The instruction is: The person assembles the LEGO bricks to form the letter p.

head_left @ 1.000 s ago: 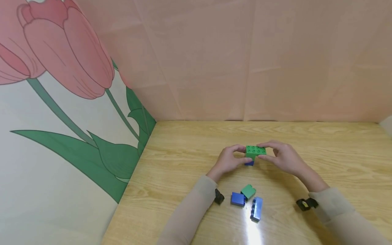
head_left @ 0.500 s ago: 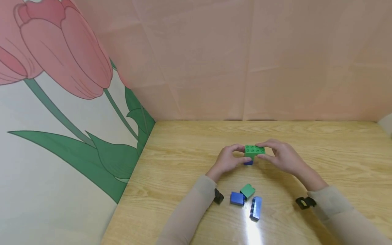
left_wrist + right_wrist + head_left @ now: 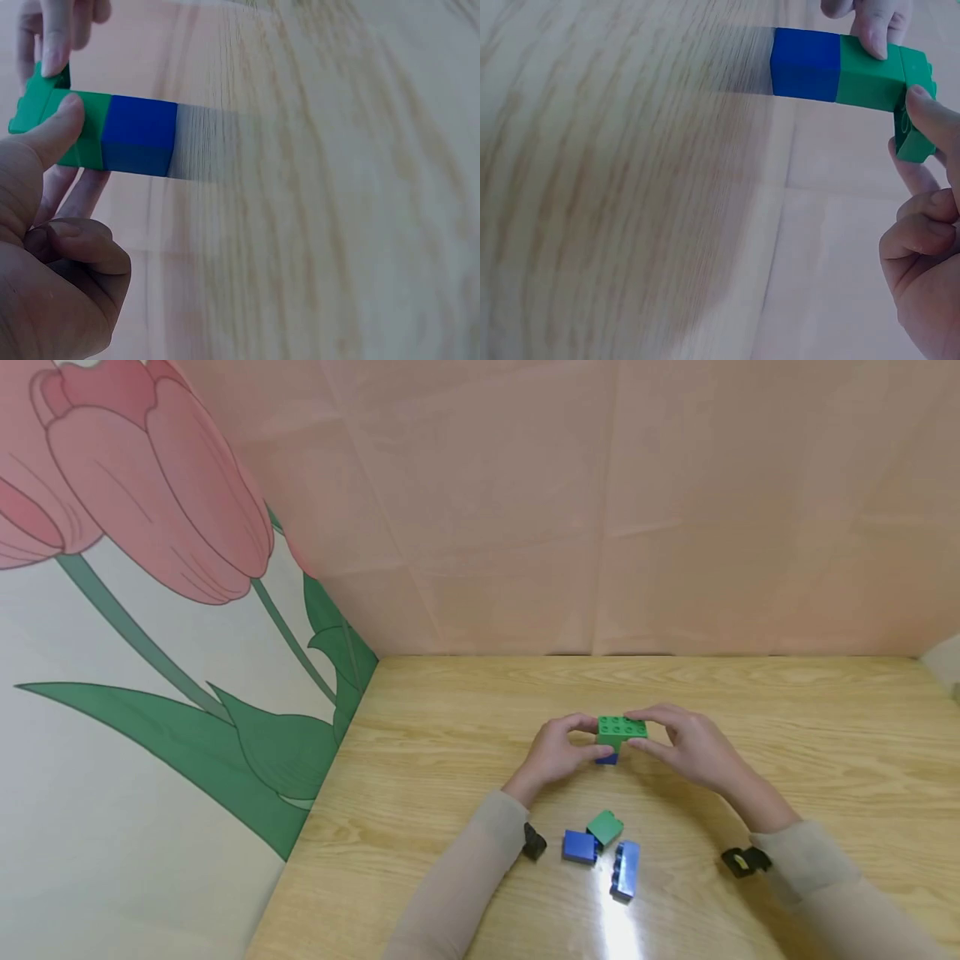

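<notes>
Pinching a stack of toy bricks between them, the left hand (image 3: 552, 753) and right hand (image 3: 701, 747) show near the middle of a wood-grain table (image 3: 450, 727) in the head view. The stack has a blue brick (image 3: 607, 759) at its foot and a green eight-stud brick (image 3: 622, 725) on top, which juts out to the right. Nearer the person lie a blue block (image 3: 580, 847), a green block (image 3: 604, 827) just beside it, and a long blue brick (image 3: 626, 870) with its studs facing left. Light glares off the tabletop next to these. Behind, a creased peach-pink cloth (image 3: 525, 510) rises from the far edge; at left stands a white panel printed with large pink tulips (image 3: 150, 510).

From the left wrist, the left thumb presses a green middle brick (image 3: 91, 127), its lower fingers folded in. A dark band runs across the grain from the blue brick's end.

From the right wrist, the right thumb and a finger hold the overhanging top brick, whose underside is hollow. The pink cloth lies beyond the table edge.
</notes>
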`<state>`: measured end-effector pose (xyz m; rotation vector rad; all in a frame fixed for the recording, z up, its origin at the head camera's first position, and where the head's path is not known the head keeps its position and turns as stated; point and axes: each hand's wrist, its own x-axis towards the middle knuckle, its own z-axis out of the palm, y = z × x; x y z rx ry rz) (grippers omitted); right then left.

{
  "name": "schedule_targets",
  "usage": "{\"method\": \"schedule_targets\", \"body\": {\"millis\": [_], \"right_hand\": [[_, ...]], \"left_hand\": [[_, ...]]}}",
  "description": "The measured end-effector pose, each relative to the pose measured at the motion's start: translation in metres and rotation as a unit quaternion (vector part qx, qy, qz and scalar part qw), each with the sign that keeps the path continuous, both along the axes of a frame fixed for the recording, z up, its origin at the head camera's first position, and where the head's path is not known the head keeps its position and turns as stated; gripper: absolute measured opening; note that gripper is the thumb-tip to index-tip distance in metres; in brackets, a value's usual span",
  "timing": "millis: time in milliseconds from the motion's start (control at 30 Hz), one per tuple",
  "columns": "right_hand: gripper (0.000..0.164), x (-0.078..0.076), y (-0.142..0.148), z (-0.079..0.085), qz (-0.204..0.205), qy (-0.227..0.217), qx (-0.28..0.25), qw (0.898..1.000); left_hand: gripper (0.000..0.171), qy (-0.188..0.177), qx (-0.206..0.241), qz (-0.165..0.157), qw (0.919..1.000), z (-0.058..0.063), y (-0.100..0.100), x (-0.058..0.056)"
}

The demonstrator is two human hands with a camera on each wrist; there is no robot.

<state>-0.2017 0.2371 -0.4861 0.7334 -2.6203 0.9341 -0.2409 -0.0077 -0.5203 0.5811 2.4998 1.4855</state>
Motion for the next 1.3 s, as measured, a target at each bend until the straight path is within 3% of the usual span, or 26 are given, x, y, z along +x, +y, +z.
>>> {"method": "schedule_targets", "body": {"millis": [367,767,933,1300], "right_hand": [[0.043,0.005,0.002,-0.001,-0.029,-0.037,-0.013,0.999],[0.038,0.020,0.014,0.000,-0.047,-0.018,-0.039,0.998],[0.039,0.027,0.016,-0.003,-0.016,-0.022,-0.047,0.999],[0.045,0.035,0.014,-0.011,0.095,-0.085,-0.047,0.991]], "left_hand": [[0.038,0.002,0.003,0.002,1.0000,0.000,0.001,0.002],[0.037,-0.004,0.002,0.010,0.9999,0.001,0.001,0.002],[0.037,-0.009,0.000,0.010,0.9999,0.000,0.000,0.001],[0.038,-0.001,-0.007,0.012,0.9999,-0.002,0.002,-0.002]]}}
